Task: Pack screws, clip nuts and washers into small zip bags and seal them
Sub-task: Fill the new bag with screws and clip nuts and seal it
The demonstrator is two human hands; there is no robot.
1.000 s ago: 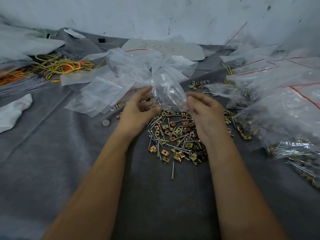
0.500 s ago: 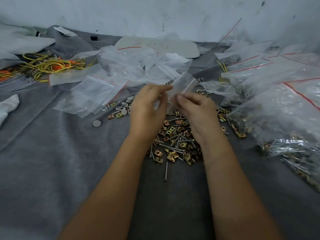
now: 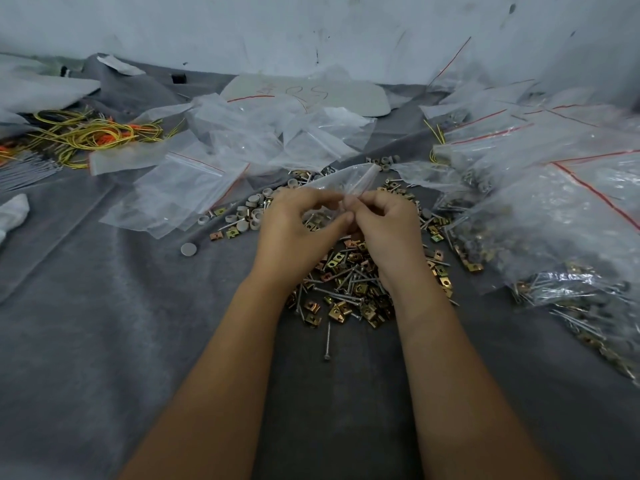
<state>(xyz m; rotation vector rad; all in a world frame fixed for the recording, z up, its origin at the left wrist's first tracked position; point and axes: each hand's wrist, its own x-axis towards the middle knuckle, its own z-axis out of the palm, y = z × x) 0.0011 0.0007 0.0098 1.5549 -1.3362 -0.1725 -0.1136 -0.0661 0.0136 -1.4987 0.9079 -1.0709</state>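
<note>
Having drawn closer together since half a second ago, with the small zip bag (image 3: 341,183) now lowered and lying flatter, tilted up to the right. Gripping that bag on the left side with the left hand (image 3: 298,225), fingers curled over its near edge, thumb reaching toward the middle. Pinching the same bag with the right hand (image 3: 384,220), fingertips bunched at the bag's lower middle, almost touching the left thumb. Hovering just above the loose pile of screws (image 3: 341,294) and brass-coloured clip nuts (image 3: 337,313), spread over the grey cloth (image 3: 104,323) beneath both wrists. Lying apart below the pile, a single screw (image 3: 328,341). Sitting just left of the left hand, a cluster of grey washers (image 3: 247,209), with one washer (image 3: 188,249) apart, further left. Resting behind the hands, empty zip bags (image 3: 180,192) with red strips; heaped at the right, filled bags (image 3: 554,216); tangled at the far left, yellow and orange wires (image 3: 90,136).
</note>
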